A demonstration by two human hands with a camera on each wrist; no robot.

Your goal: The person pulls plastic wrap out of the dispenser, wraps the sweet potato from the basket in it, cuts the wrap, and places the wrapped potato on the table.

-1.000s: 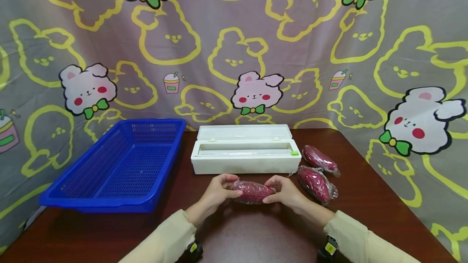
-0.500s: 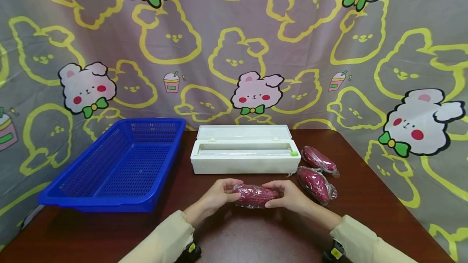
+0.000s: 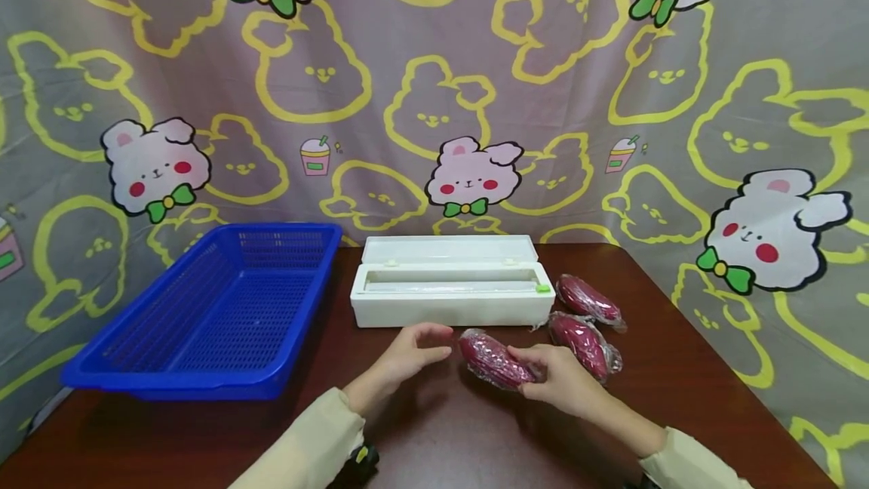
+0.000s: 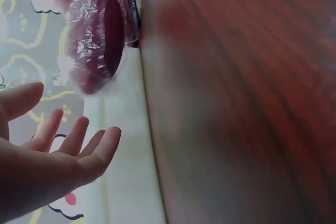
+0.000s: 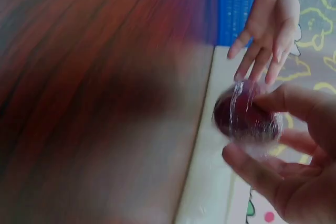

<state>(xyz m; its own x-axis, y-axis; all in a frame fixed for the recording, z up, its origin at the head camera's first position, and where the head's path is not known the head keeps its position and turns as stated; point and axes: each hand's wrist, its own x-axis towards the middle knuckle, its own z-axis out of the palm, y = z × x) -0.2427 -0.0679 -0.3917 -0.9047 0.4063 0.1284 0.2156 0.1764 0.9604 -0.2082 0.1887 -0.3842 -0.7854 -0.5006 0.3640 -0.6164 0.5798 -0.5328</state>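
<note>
My right hand (image 3: 560,379) pinches one end of a red-purple sweet potato (image 3: 492,359) wrapped in shiny cling film, holding it over the table at a slant. Apart from it, to its left, my left hand (image 3: 406,357) has its fingers spread and touches nothing. In the left wrist view a gap shows between the left hand (image 4: 58,156) and the wrapped sweet potato (image 4: 94,40). Two more film-wrapped sweet potatoes lie at the right: a nearer one (image 3: 580,342) just behind my right hand, and a farther one (image 3: 589,299).
Behind my hands stands a white cling film dispenser (image 3: 451,312) with its lid raised, the roll inside and a green slider (image 3: 542,288) at its right end. A blue plastic basket (image 3: 183,382) fills the left side. A patterned curtain (image 3: 380,96) hangs behind the table (image 3: 652,383).
My left hand has let go of the sweet potato, which both hands held before. The right hand has drawn it to the right and turned it to a slant.
</note>
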